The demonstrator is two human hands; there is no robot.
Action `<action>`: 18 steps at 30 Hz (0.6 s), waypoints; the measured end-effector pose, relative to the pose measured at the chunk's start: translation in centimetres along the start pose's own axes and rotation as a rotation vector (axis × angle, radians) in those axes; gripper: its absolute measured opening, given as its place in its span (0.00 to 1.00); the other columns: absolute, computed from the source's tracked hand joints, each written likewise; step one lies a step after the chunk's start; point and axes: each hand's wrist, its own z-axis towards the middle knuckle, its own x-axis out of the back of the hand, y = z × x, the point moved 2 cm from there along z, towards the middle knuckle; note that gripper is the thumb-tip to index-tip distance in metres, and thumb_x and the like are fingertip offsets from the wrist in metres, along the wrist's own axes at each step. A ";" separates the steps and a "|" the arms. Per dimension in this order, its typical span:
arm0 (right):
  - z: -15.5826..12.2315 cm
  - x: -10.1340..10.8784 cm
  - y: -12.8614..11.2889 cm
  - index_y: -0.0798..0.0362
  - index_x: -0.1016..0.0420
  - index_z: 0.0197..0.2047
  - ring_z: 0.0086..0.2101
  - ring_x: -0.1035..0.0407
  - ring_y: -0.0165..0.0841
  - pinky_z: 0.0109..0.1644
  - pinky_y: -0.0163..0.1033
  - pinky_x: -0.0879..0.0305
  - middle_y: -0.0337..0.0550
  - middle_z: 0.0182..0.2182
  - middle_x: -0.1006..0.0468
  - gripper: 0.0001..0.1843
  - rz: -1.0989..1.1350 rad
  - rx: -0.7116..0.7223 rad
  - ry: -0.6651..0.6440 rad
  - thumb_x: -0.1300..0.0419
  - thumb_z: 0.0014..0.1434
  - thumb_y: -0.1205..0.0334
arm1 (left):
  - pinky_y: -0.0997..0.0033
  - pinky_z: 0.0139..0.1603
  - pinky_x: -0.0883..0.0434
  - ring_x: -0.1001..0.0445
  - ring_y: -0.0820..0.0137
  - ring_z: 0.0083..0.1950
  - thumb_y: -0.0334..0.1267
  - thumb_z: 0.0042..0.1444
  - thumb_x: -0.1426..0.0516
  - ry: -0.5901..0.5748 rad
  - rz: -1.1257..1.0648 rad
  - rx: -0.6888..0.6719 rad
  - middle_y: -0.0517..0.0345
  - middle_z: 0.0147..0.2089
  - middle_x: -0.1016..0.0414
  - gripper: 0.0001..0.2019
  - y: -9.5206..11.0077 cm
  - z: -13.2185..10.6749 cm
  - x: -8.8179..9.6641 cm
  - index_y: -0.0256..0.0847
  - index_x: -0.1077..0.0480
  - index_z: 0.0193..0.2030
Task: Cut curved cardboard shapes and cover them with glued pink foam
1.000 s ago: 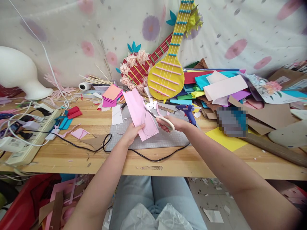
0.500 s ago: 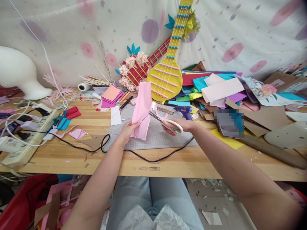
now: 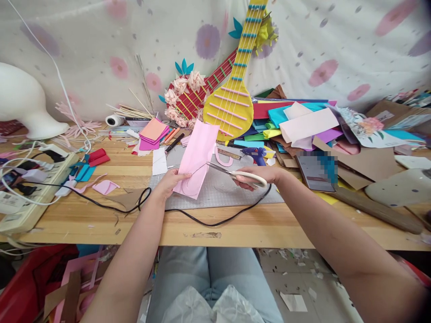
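My left hand [image 3: 169, 183] pinches the lower left edge of a pink sheet [image 3: 198, 152], holding it tilted above the grey cutting mat [image 3: 229, 197]. A curved outline shows on its lower part. White-handled scissors [image 3: 249, 177] are gripped in my right hand [image 3: 251, 176], blades pointing left. Their tips meet the sheet's right edge; the blades look nearly closed. Behind the scissors, a curved pink strip [image 3: 223, 159] lies on the mat near a blue glue gun [image 3: 256, 154].
A yellow paper-covered lute [image 3: 230, 107] and a red one [image 3: 190, 99] lean at the back. Coloured sheets [image 3: 310, 125] are heaped at right beside a phone [image 3: 314, 172]. A power strip [image 3: 50, 197] stands at left. A black cable [image 3: 215, 224] crosses the front.
The pink sheet has turned so its top leans right and its lower end shifted left. My right hand and the scissors have moved slightly right, with the blades lying flatter.
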 end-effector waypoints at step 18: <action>7.3 -1.0 -1.3 0.51 0.41 0.33 0.30 0.32 0.34 0.33 0.39 0.36 0.41 0.27 0.30 0.25 0.230 -0.160 0.987 0.33 0.40 0.48 | 0.66 0.40 0.32 0.27 0.62 0.36 0.32 0.20 0.31 0.117 0.387 -0.185 0.57 0.30 0.26 0.26 3.5 1.4 -1.0 0.38 0.30 0.33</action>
